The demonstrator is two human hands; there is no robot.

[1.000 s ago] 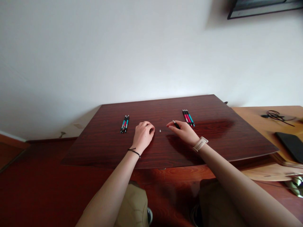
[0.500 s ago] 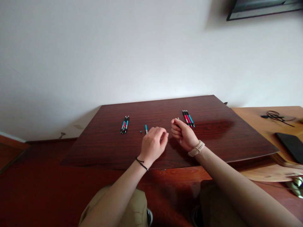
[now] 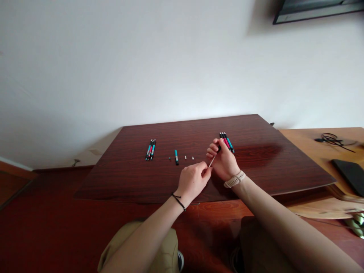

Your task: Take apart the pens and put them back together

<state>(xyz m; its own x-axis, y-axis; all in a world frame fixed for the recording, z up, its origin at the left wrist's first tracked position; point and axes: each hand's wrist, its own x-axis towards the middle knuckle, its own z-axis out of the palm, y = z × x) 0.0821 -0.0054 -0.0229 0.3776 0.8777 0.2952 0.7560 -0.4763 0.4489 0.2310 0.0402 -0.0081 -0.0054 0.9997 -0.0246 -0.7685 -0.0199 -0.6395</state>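
A: What is the surface looking like?

B: A dark reddish wooden desk (image 3: pixel 270 167) is filling the middle of the view, its grain glossy and catching a pale sheen toward the right. It is standing against a plain white wall (image 3: pixel 142 64). A lighter wooden surface (image 3: pixel 313 148) is sitting just beside it on the right, carrying a tangle of black cable (image 3: pixel 330 138) and a flat black case (image 3: pixel 351 174).

A: And what are the hands doing?

B: The right hand (image 3: pixel 224 161) is curling around a dark pen barrel (image 3: pixel 218 148), gripping it near the middle of the desk. The left hand (image 3: pixel 193 181) is pinching the near end of a thin pale refill (image 3: pixel 212 162) between thumb and fingertips; the refill is running up into the barrel, so both hands are meeting over it, touching or nearly so.

A: Anything lying around them?

B: On the far left, a bundle of teal and pink pens (image 3: pixel 150 149) is lying together. Another group of pens (image 3: pixel 227 141) is lying just behind the right hand. Between the two groups, a short teal pen part (image 3: pixel 176 156) is resting on the desk, with a tiny dark piece (image 3: pixel 170 158) to its left and two small white bits (image 3: pixel 189 157) to its right.

A: And nearer the camera?

B: Reddish-brown floor (image 3: pixel 42 227) is showing beneath the desk edge.
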